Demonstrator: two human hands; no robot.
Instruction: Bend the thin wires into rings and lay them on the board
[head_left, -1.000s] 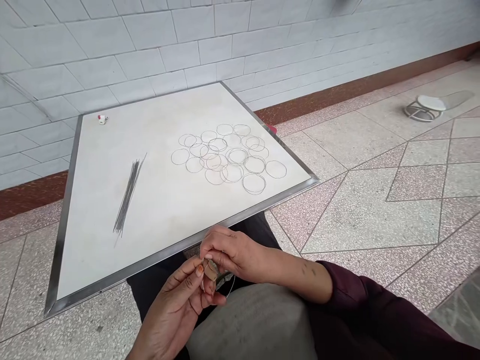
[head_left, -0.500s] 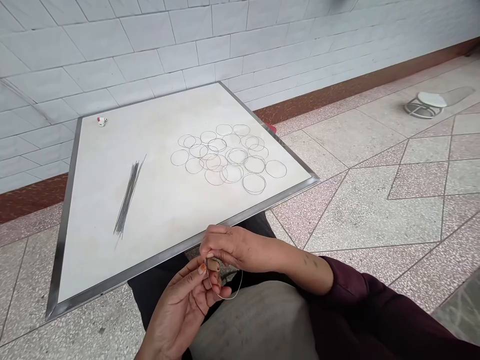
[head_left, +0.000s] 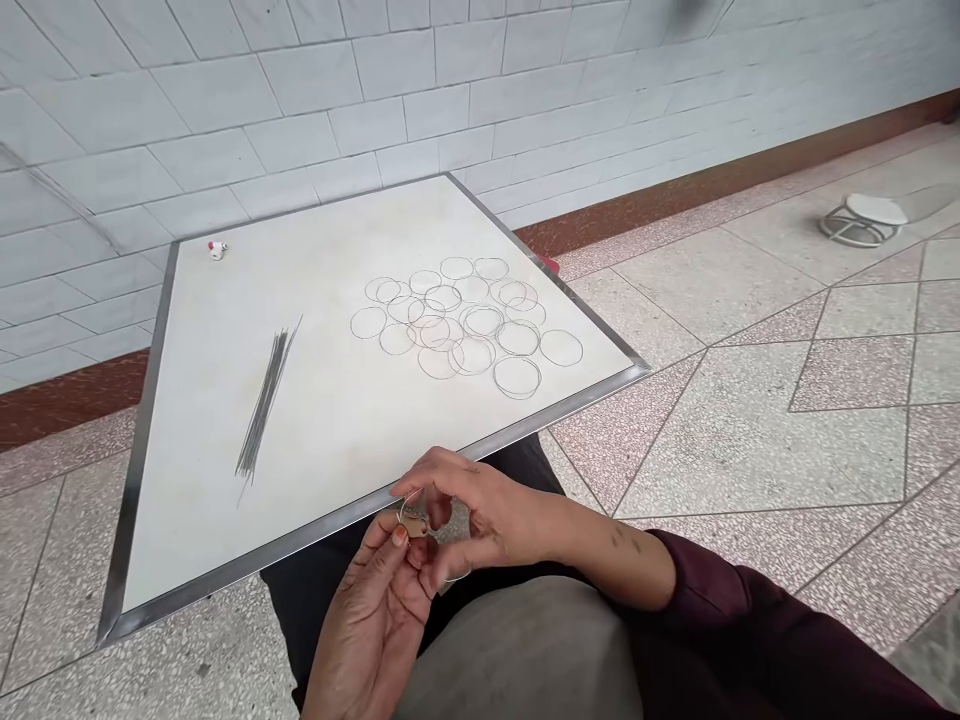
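My left hand (head_left: 375,605) is palm up over my lap, its thumb and fingers pinching a thin wire ring (head_left: 406,503). A small tan piece (head_left: 414,525) shows by those fingertips; I cannot make out its kind. My right hand (head_left: 487,515) curves around the same ring from the right, index finger at its upper side and thumb near its lower side. Parts of the ring are hidden by the fingers. On the white table (head_left: 322,420) beyond, many similar wire rings (head_left: 517,375) lie loosely overlapping, and a bundle of straight wires (head_left: 266,405) lies to the left.
A small white and red object (head_left: 217,249) sits at the table's far left corner. The table has a metal edge (head_left: 300,540) close to my hands. A tiled wall (head_left: 300,130) stands behind it. A round stool (head_left: 862,220) is on the floor at right.
My right hand has gone from a close pinch at the ring's top to a wider span, thumb apart from fingers. My left hand keeps its pinch. The view has shifted slightly.
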